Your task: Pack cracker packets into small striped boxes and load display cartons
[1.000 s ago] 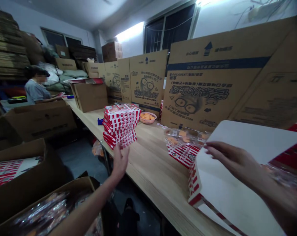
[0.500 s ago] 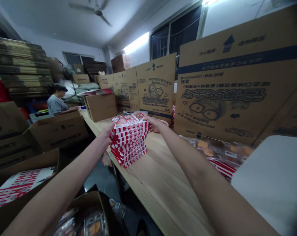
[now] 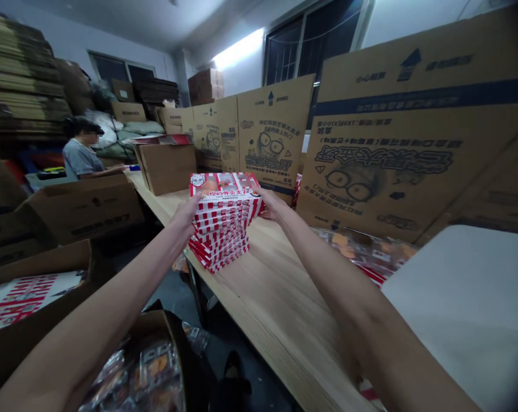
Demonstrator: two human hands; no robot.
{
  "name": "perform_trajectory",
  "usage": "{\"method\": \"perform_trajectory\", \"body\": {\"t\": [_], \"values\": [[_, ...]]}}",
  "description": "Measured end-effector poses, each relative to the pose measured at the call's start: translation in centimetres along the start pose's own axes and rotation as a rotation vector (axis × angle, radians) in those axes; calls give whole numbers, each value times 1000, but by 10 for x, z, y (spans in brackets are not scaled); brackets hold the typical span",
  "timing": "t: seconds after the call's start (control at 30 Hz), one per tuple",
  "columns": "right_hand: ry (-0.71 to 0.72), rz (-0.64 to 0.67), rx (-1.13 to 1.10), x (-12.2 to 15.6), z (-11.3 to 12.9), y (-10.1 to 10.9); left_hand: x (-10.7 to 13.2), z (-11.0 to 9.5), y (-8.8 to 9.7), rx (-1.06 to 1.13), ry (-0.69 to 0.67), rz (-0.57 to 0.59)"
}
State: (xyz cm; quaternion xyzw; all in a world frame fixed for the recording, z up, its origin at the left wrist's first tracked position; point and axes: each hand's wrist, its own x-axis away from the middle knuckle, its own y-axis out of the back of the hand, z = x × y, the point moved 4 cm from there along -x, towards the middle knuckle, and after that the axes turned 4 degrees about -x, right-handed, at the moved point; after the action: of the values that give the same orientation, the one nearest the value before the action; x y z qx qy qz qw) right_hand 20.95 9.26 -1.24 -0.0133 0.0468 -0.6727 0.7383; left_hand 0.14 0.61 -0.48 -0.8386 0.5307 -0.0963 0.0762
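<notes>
We find both hands clamped on 1 stack of red-and-white boxes [image 3: 222, 223]: the left hand [image 3: 185, 216] presses its left side and the right hand [image 3: 271, 203] wraps its upper right edge. The stack stands on the wooden table [image 3: 276, 297], near the table's left edge and far from us. We cannot tell whether the top boxes are lifted. Clear snack packets [image 3: 362, 249] lie to the right, beside a white sheet [image 3: 465, 309] at near right. Printed cartons [image 3: 396, 160] stand along the far side. A co-worker [image 3: 81, 157] sits at far left.
</notes>
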Motion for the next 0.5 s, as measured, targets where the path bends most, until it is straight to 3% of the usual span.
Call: {"method": "perform_trajectory", "body": {"t": [0.1,0.23,0.37,0.5], "values": [[18,-78,-111,43,-4,24,24,-4,2,20,-62,128],[267,-31,-203,134,-34,57,58,17,10,10,-148,468],[183,-68,45,218,-108,83,76,77,17,-178,-137,761],[98,-81,407,257,-167,96,77,151,16,-413,-185,916]]}}
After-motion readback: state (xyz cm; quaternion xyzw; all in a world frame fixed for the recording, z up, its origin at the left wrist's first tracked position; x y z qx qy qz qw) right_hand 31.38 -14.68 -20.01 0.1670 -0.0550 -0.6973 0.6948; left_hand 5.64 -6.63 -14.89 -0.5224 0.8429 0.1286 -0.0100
